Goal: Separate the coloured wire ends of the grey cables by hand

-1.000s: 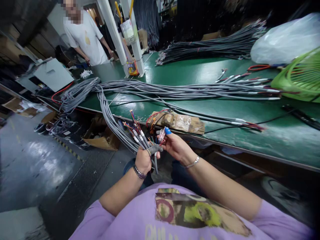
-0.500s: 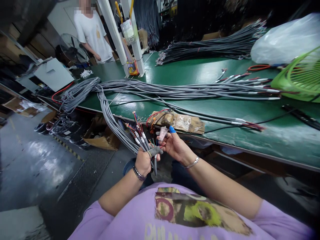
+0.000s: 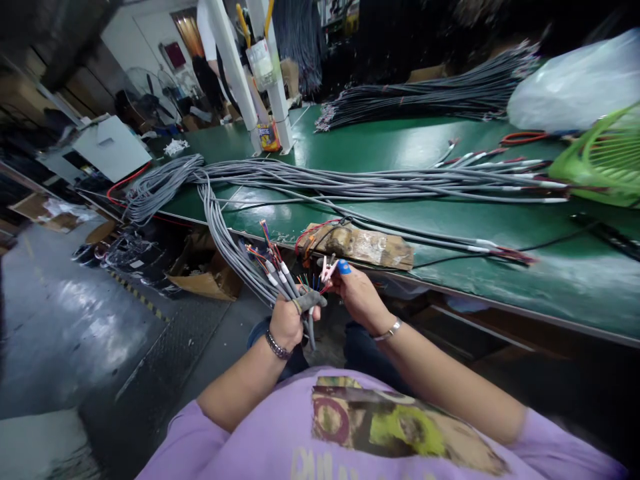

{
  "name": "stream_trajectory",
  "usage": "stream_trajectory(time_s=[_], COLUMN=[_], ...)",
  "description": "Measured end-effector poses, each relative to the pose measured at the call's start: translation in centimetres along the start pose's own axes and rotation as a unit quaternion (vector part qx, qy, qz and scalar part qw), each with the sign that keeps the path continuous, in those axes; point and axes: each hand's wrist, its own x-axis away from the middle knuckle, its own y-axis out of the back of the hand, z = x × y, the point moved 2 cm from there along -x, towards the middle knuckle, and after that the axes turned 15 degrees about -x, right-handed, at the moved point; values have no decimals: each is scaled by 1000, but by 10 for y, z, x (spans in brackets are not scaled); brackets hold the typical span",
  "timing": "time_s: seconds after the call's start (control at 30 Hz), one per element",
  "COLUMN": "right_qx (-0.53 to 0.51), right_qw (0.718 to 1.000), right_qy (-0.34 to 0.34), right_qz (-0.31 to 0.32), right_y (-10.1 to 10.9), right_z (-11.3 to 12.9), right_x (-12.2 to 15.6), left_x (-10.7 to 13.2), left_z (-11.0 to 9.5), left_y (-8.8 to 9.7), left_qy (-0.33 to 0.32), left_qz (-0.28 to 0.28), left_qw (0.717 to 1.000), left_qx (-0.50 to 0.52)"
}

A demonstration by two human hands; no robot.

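Note:
My left hand (image 3: 289, 321) is closed round a bunch of grey cables (image 3: 235, 257) that hangs from the green table (image 3: 380, 143). Their stripped ends (image 3: 273, 257) stick up above my fist, showing thin coloured wires. A grey sleeve covers my left forefinger. My right hand (image 3: 357, 293) sits just to the right, fingers pinched on the thin coloured wires (image 3: 320, 280) of one cable. A blue cap covers one right fingertip (image 3: 344, 267). A small pale piece shows above that pinch; I cannot name it.
A long spread of grey cables (image 3: 380, 181) lies across the table. Black cables (image 3: 425, 97) are heaped at the back, beside a clear plastic bag (image 3: 575, 83) and a green basket (image 3: 605, 157). A taped brown block (image 3: 363, 245) sits at the table edge. Cardboard boxes (image 3: 200, 273) lie below.
The person in the white shirt has walked from the far left to behind the white post. My right hand's fingers have shifted slightly at the wire ends; my left hand holds still.

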Motion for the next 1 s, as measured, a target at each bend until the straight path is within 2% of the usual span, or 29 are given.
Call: stream_trajectory(time_s=[0.17,0.4,0.53,0.67,0.9,1.0], right_qx=[-104,-152,-160,-167,-109,-71], right_qw=[989,984,978,971,987,996], right_qy=[-101,-96,-132,-169,-120,-59], right_qz=[3,-15,-17,12,17,5], right_y=[-6,-10,-8,-6,-4,-1], right_z=[-4,-4,-4,0,0,-3], right_x=[-6,-8,-4,2,4,4], left_x=[-3,-6,-3,5,11,10], left_z=[-4,2,3,5,7,6], left_y=[-5,-8,-6,-3,-2,-4], left_qy=[16,23,16,0,-42,-34], left_qz=[-1,-11,-15,-9,-59,-59], left_qw=[1000,999,999,999,996,996], left_qx=[-10,-30,-30,-45,-57,-50])
